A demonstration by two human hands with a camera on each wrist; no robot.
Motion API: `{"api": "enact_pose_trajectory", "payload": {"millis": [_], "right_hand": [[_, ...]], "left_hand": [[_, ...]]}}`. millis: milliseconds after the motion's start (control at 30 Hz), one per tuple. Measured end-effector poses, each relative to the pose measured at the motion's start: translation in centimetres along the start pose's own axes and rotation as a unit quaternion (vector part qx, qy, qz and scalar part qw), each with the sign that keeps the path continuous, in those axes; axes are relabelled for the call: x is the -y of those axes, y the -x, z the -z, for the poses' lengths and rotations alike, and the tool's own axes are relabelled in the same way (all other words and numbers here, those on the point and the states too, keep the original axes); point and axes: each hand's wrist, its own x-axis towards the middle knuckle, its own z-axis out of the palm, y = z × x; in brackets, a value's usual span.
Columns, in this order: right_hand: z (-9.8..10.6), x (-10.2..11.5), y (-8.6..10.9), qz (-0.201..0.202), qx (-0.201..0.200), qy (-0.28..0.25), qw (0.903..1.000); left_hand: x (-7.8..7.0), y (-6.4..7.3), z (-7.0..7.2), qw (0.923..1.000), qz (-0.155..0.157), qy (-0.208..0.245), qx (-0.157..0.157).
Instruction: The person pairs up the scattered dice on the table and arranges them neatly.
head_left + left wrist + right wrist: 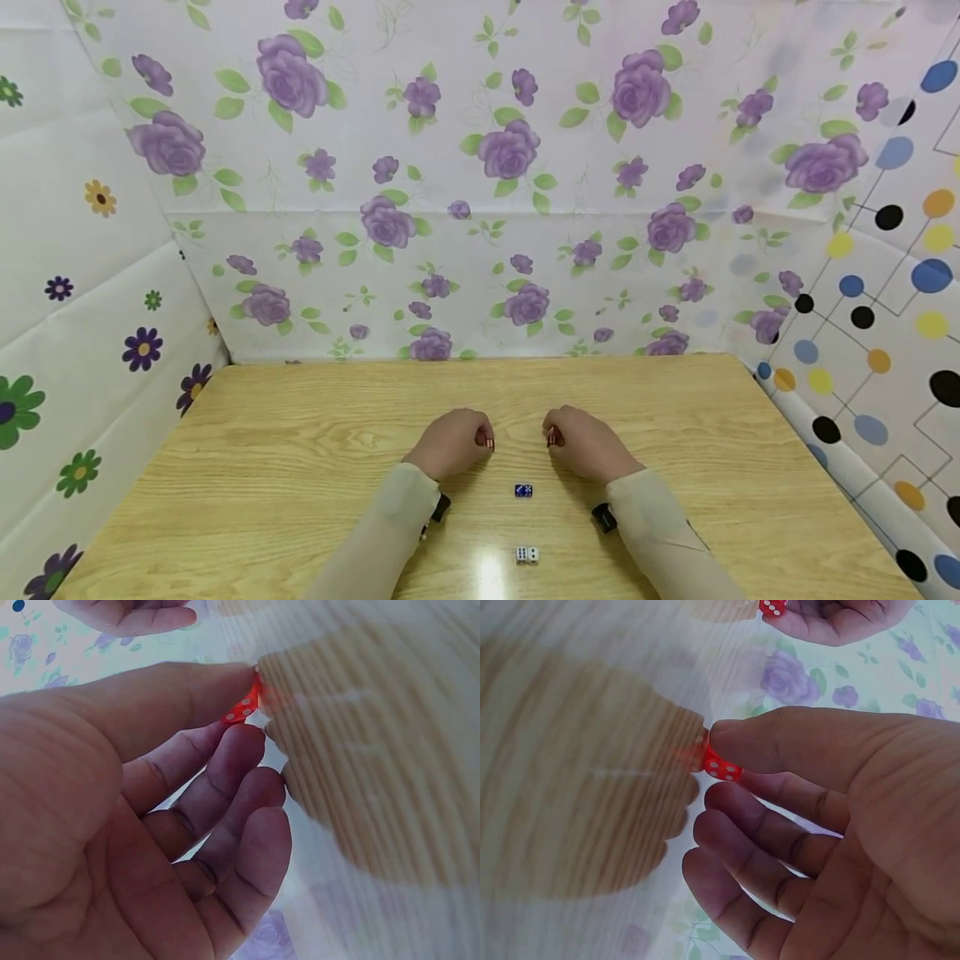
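My left hand (pixel 456 442) pinches a red die (pixel 241 711) with white pips between thumb and fingers, close to the wooden tabletop. A second red die (pixel 724 766) is pinched the same way by my right hand (pixel 590 443), a short distance to the right. In the head view both red dice are partly covered by the fingers. Between the forearms, two blue dice (pixel 523 491) sit side by side on the table. Nearer to me lies a pair of white dice (pixel 527 555), also side by side.
The wooden table (pixel 315 433) has a back wall of floral cloth (pixel 450 275) behind it. Cloth with flowers (pixel 90 333) hangs at the left, and dotted cloth (pixel 862 333) at the right. Dark wrist straps (pixel 604 517) show near the sleeves.
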Motion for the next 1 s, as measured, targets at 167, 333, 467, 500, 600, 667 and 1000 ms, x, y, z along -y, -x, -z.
{"api": "enact_pose_trajectory", "payload": {"millis": [167, 333, 467, 500, 600, 667, 1000], "right_hand": [[0.4, 0.1, 0.3, -0.027, -0.003, -0.01, 0.9996], [0.6, 0.1, 0.4, -0.037, 0.003, -0.01, 0.9992], [0.7, 0.2, 0.4, -0.038, 0.003, -0.01, 0.9992], [0.6, 0.2, 0.4, -0.038, 0.003, -0.01, 0.9992], [0.5, 0.2, 0.4, -0.035, 0.003, -0.01, 0.9993], [0.4, 0.2, 0.4, -0.033, 0.002, -0.011, 0.9994], [-0.2, 0.6, 0.2, -0.015, 0.0, -0.003, 0.9999]], "left_hand": [[0.2, 0.3, 0.2, 0.9995, 0.01, 0.029, 0.004], [0.5, 0.2, 0.2, 0.9996, 0.01, 0.027, 0.002], [0.5, 0.1, 0.1, 0.9997, 0.009, 0.024, 0.001], [0.5, 0.1, 0.0, 0.9997, 0.009, 0.023, 0.001], [0.3, 0.0, 0.0, 0.9998, 0.007, 0.016, 0.003], [0.2, 0.0, -0.1, 0.9999, 0.007, 0.013, 0.003], [-0.8, -0.1, -0.8, 1.0, -0.002, -0.005, 0.005]]}}
